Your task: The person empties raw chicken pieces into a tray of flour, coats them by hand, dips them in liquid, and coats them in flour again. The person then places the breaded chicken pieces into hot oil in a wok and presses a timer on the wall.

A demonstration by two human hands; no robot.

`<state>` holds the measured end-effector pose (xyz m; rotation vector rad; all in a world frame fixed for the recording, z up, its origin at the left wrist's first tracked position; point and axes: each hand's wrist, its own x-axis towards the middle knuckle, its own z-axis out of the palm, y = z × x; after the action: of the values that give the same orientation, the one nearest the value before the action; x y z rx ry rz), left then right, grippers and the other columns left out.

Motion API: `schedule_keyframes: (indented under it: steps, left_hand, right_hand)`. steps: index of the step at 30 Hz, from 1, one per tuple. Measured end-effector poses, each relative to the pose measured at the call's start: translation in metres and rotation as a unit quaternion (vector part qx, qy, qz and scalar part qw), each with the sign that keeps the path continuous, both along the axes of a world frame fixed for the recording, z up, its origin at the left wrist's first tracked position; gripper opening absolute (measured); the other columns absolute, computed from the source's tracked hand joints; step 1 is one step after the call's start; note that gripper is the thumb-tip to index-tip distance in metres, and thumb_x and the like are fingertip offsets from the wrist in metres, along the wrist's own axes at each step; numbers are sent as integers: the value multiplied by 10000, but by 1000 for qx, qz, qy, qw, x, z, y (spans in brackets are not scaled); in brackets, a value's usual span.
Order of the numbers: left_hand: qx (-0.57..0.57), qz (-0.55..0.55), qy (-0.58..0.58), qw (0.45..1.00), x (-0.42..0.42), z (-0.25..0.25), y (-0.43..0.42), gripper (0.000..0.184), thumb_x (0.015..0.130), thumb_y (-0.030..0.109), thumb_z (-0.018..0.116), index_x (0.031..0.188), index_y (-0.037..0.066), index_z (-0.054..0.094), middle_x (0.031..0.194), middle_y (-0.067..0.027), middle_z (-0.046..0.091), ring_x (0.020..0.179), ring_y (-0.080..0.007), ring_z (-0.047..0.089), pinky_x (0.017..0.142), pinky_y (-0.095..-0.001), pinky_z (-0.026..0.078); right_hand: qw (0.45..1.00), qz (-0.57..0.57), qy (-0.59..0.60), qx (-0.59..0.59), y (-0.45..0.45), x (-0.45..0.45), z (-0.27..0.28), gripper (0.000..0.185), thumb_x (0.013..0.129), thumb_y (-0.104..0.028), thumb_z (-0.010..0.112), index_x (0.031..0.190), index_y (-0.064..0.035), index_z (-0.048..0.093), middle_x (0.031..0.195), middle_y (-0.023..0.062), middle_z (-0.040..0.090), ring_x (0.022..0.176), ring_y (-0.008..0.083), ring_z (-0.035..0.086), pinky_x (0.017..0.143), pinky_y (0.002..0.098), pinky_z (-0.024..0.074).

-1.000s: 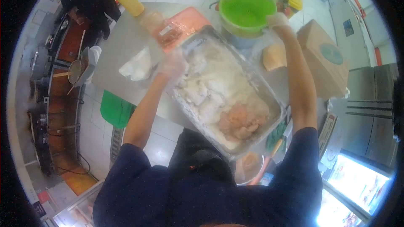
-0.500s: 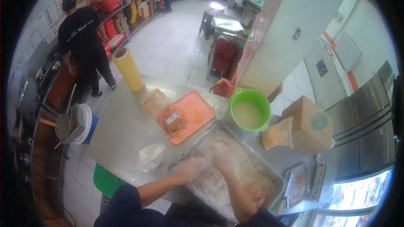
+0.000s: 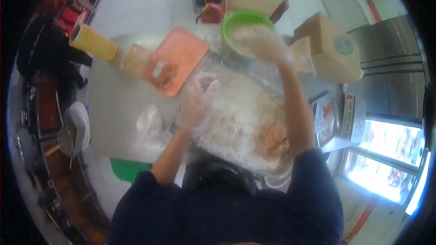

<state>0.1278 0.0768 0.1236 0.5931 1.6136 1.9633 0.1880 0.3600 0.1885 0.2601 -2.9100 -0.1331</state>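
Note:
My left hand (image 3: 196, 109), in a clear plastic glove, is at the left side of a large metal tray (image 3: 247, 159) of white flour (image 3: 240, 90). Its fingers are closed round a flour-dusted piece of meat (image 3: 209, 84), pale with a darker patch. My right hand (image 3: 268, 47), also gloved, reaches over the green basket (image 3: 247, 17) beyond the tray. Motion smears its fingers, so I cannot tell what they hold. Pinkish floured pieces (image 3: 271, 139) lie at the tray's near right.
An orange tray (image 3: 184, 50), a yellow roll (image 3: 93, 41) and a plastic bag (image 3: 149, 122) are on the steel table (image 3: 113, 127). A cardboard box (image 3: 320, 41) and a small metal tray (image 3: 325, 115) stand right. A person (image 3: 43, 54) is at far left.
My right hand has gone from the flour up to the green basket. My left hand has lifted toward the tray's far left with a piece in it. The view has tilted down.

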Motion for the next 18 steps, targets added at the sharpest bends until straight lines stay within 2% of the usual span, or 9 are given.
schedule_keyframes:
  steps: [2, 3, 5, 6, 8, 12, 13, 15, 18]
  left_hand:
    - [-395, -154, 264, 866, 8, -36, -24, 377, 899, 207, 642, 1183, -37, 599, 1100, -182, 670, 1008, -277, 657, 842, -405, 531]
    - [-415, -160, 248, 861, 17, -49, -35, 377, 899, 207, 642, 1183, -37, 599, 1100, -182, 670, 1008, -277, 657, 842, -405, 531]
    - [-547, -568, 450, 419, 22, -65, -44, 326, 882, 213, 579, 1094, -13, 680, 1052, -243, 683, 966, -362, 674, 830, -459, 529]
    - [-553, -569, 445, 415, 27, -61, -47, 326, 882, 213, 579, 1094, -13, 680, 1052, -243, 683, 966, -362, 674, 830, -459, 529]
    - [-603, -366, 404, 583, 46, -48, -51, 288, 843, 221, 570, 959, 18, 738, 1011, -262, 695, 923, -387, 693, 799, -469, 538]
    - [-613, -334, 408, 589, 55, -112, -54, 323, 823, 273, 594, 946, 16, 745, 973, -263, 703, 902, -386, 702, 815, -441, 544]
    - [-626, -312, 381, 605, 55, -82, -42, 350, 818, 302, 620, 972, 11, 742, 975, -250, 708, 917, -381, 701, 827, -439, 543]
    - [-644, -291, 355, 612, 66, -62, -41, 383, 814, 331, 645, 997, 7, 739, 976, -237, 713, 932, -375, 700, 838, -437, 542]
    - [-626, -233, 419, 615, 63, -53, -46, 368, 820, 326, 685, 1014, 19, 739, 954, -198, 730, 896, -342, 704, 838, -428, 541]
  right_hand:
    - [997, -19, -62, -30, 79, -53, -81, 305, 901, -146, 528, 1144, -203, 703, 1070, 96, 712, 970, 321, 666, 829, 445, 532]
    - [997, -17, -62, -52, 82, -53, -112, 307, 903, -146, 526, 1146, -204, 703, 1070, 102, 710, 975, 324, 664, 832, 445, 531]
    - [989, -89, -81, -83, 74, -58, -137, 316, 893, -122, 514, 1143, -173, 701, 1062, 123, 706, 990, 337, 658, 847, 441, 529]
    - [978, -164, -98, -88, 69, -64, -128, 323, 882, -99, 505, 1138, -140, 698, 1052, 138, 703, 999, 348, 654, 859, 437, 527]
    - [974, -183, -43, -126, 27, -28, -85, 295, 868, -104, 520, 1117, -104, 678, 1058, 145, 699, 1001, 355, 654, 840, 445, 522]
    - [969, -114, -63, -209, -98, 81, -115, 262, 862, -47, 493, 1053, -32, 672, 1049, 214, 691, 993, 356, 666, 893, 449, 528]
    - [893, -181, -375, -172, -134, 92, -76, 270, 855, -33, 497, 1068, -25, 663, 1042, 226, 689, 967, 369, 667, 881, 446, 534]
    - [900, -163, -309, -259, -161, 137, -205, 266, 854, -7, 493, 1061, -8, 659, 1046, 242, 680, 956, 385, 664, 891, 438, 532]
    - [833, -203, -269, -439, -134, 152, -155, 271, 876, -4, 481, 1088, 22, 647, 1051, 233, 685, 1005, 363, 663, 920, 414, 522]
